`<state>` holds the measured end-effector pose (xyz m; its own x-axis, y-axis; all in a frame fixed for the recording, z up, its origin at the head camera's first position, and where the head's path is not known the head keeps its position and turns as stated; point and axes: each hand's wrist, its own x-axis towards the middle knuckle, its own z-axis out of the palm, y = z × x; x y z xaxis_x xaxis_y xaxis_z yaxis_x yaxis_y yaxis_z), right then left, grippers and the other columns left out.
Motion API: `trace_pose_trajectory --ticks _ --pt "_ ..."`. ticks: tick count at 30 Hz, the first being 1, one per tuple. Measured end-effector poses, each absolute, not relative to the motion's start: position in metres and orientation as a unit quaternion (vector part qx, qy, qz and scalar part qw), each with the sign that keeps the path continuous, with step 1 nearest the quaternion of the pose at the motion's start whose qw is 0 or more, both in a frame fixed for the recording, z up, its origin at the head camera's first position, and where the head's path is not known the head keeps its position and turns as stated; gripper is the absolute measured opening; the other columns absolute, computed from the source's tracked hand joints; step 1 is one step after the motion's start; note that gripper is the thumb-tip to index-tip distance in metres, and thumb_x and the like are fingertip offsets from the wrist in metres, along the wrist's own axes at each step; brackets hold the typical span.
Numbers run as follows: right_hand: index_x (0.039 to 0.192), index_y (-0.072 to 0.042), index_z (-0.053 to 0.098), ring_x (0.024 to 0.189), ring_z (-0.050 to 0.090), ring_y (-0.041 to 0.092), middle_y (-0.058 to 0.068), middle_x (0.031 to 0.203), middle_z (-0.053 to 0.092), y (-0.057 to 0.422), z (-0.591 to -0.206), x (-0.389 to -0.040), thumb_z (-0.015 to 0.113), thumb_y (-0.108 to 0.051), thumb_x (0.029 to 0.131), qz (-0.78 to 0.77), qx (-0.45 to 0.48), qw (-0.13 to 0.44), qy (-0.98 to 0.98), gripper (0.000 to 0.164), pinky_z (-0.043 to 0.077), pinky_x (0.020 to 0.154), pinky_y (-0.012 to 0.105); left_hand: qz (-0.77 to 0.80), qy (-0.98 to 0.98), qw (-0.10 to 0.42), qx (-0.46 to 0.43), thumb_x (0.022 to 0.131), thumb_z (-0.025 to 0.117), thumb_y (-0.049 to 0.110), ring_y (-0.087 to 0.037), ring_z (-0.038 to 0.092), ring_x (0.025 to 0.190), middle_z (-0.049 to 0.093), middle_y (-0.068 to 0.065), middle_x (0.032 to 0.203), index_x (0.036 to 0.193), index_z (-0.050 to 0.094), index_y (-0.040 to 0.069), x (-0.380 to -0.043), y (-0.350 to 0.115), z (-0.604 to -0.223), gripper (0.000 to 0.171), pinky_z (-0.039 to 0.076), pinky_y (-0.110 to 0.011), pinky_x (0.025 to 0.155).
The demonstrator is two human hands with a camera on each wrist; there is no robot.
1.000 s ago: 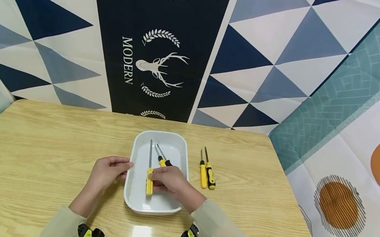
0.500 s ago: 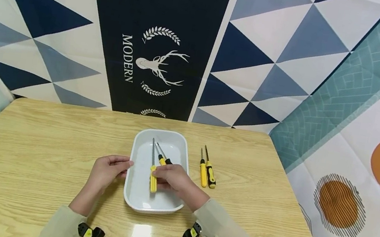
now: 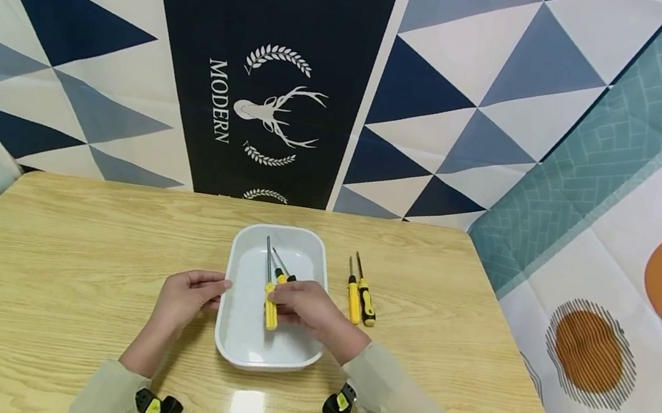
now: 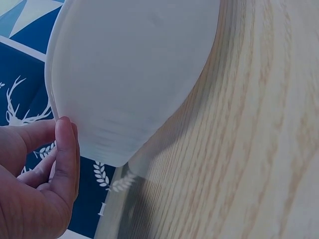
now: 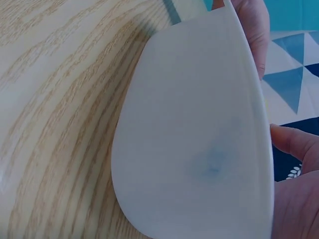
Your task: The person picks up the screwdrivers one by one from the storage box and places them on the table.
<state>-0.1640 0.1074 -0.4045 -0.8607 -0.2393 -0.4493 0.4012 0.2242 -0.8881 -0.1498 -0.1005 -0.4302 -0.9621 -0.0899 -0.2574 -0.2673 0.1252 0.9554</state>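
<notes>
My left hand pinches the left rim of a white tray between thumb and fingers. The left wrist view shows this grip on the rim from outside. Over the inside of the tray, my right hand holds a screwdriver by its yellow handle, the long shaft pointing to the far end. Behind those fingers lie more screwdrivers with yellow and black handles, partly covered by the hand. In the right wrist view the tray wall hides the held screwdriver.
To the right of the tray, two screwdrivers lie side by side on the wooden table, one yellow-handled, one yellow and black. A patterned cloth wall stands behind the table's far edge.
My right hand has moved slightly away from me and to the right with the screwdriver, whose handle has shifted the same way. My left hand stays on the rim.
</notes>
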Motion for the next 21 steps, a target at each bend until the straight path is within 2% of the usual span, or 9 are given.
trace_pose_trajectory --ticks 11,21 --pt "0.112 0.009 0.059 0.073 0.062 0.013 0.009 0.088 0.067 0.113 -0.399 -0.169 0.063 -0.009 0.086 -0.629 0.044 0.247 0.736 0.032 0.058 0.071 0.026 0.652 0.746 0.065 -0.115 0.089 0.064 0.014 -0.009 0.063 0.069 0.068 -0.006 0.086 0.112 0.063 -0.003 -0.15 -0.101 -0.432 0.029 0.06 -0.026 0.068" --pt "0.115 0.01 0.058 0.072 0.062 0.013 0.011 0.089 0.067 0.12 -0.391 -0.17 0.061 -0.008 0.087 -0.631 0.041 0.241 0.736 0.033 0.057 0.068 0.025 0.655 0.744 0.066 -0.113 0.089 0.064 0.014 -0.009 0.063 0.069 0.068 -0.006 0.085 0.112 0.063 -0.003 -0.15 -0.101 -0.431 0.029 0.06 -0.027 0.068"
